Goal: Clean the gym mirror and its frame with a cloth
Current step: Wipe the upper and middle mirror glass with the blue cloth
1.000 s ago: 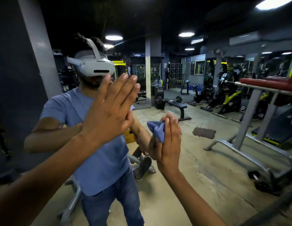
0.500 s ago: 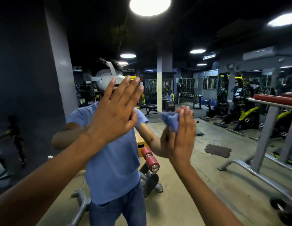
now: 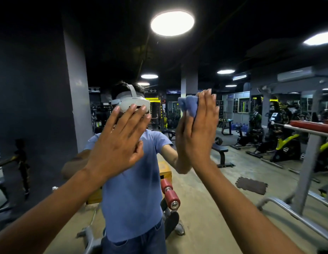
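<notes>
I stand facing the gym mirror (image 3: 251, 52), which fills nearly the whole view and reflects me and the room. My left hand (image 3: 121, 143) lies flat on the glass with its fingers spread and straight, over my reflected chest and headset. My right hand (image 3: 199, 136) is raised to its right, fingers straight and together, and presses a bunched blue cloth (image 3: 188, 105) against the glass at head height. Part of the cloth sticks out past the fingers at the upper left. The right thumb is hidden.
Reflected in the glass are a bench with red rollers (image 3: 170, 195), a yellow box (image 3: 165, 171), a grey metal rack (image 3: 306, 171) at the right, exercise bikes (image 3: 284, 143) and ceiling lamps (image 3: 172, 23). A grey vertical band (image 3: 75, 88) borders a dark area at the left.
My right hand has slid the cloth upward on the glass, from chest height to head height. My view has tilted up. The left hand stays flat on the mirror.
</notes>
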`<action>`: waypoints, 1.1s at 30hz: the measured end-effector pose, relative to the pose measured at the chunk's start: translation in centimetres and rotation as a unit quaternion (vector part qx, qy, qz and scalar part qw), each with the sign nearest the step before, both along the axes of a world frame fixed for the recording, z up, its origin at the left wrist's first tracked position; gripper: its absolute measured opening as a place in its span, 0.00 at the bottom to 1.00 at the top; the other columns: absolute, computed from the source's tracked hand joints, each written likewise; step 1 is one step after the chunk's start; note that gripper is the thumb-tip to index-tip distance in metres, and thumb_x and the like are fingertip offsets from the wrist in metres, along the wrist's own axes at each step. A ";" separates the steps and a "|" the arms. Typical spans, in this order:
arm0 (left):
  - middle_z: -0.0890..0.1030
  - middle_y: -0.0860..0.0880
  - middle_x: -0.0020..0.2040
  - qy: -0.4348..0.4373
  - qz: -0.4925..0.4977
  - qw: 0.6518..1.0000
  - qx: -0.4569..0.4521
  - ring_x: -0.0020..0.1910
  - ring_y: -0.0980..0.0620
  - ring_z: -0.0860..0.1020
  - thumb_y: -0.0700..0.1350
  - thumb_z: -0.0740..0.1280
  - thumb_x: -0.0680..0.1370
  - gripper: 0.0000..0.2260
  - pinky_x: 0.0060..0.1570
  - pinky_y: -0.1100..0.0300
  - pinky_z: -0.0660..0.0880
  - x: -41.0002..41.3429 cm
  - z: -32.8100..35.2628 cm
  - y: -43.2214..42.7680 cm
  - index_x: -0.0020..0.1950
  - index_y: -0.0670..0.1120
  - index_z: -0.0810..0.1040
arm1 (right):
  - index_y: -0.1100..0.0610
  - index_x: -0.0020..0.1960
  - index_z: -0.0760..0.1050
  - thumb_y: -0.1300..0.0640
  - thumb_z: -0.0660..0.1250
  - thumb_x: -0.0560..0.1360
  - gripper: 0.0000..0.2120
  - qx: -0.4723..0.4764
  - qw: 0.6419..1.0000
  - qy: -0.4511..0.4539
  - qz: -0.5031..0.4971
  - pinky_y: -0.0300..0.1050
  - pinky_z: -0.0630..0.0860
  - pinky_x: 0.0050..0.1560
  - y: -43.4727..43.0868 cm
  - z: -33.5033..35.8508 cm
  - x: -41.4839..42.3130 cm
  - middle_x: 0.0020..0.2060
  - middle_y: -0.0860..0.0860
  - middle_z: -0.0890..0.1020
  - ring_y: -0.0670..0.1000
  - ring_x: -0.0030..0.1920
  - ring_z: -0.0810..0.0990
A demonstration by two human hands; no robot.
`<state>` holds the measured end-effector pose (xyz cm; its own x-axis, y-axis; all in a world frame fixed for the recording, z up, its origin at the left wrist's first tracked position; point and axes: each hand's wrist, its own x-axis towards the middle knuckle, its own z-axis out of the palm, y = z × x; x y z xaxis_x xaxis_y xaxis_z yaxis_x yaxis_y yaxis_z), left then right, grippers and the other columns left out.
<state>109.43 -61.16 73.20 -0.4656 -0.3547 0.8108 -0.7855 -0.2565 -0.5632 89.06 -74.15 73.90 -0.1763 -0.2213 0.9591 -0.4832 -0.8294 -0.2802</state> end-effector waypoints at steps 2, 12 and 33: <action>0.57 0.39 0.86 0.000 -0.003 1.000 -0.003 0.85 0.38 0.56 0.49 0.61 0.83 0.33 0.79 0.32 0.59 0.0 0.0 0.0 0.86 0.40 0.59 | 0.62 0.84 0.53 0.53 0.55 0.87 0.29 -0.003 1.000 -0.013 0.009 0.58 0.46 0.84 0.6 2.2 1.1 0.85 0.56 0.54 0.55 0.85 0.48; 0.60 0.39 0.85 0.030 -0.006 0.999 -0.016 0.84 0.38 0.58 0.47 0.62 0.82 0.31 0.79 0.32 0.60 -0.6 -1.1 0.1 0.85 0.39 0.61 | 0.62 0.84 0.54 0.54 0.55 0.87 0.28 -0.050 0.997 0.052 -0.003 0.60 0.48 0.84 -1.6 1.4 -2.1 0.85 0.56 0.55 0.54 0.85 0.48; 0.60 0.38 0.85 -0.030 -0.011 0.996 0.078 0.84 0.36 0.59 0.45 0.59 0.84 0.30 0.80 0.32 0.58 -2.7 -11.2 -0.6 0.85 0.38 0.60 | 0.63 0.82 0.58 0.62 0.70 0.79 0.36 -0.042 0.978 0.200 0.051 0.70 0.57 0.79 1.0 -20.5 -0.2 0.84 0.58 0.56 0.63 0.83 0.56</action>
<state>106.72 -61.74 61.97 -0.5211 -0.4633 0.7168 -0.7537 -0.1443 -0.6412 88.88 -73.14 53.36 0.2349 -0.1355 0.9625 -0.4545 -0.8906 -0.0144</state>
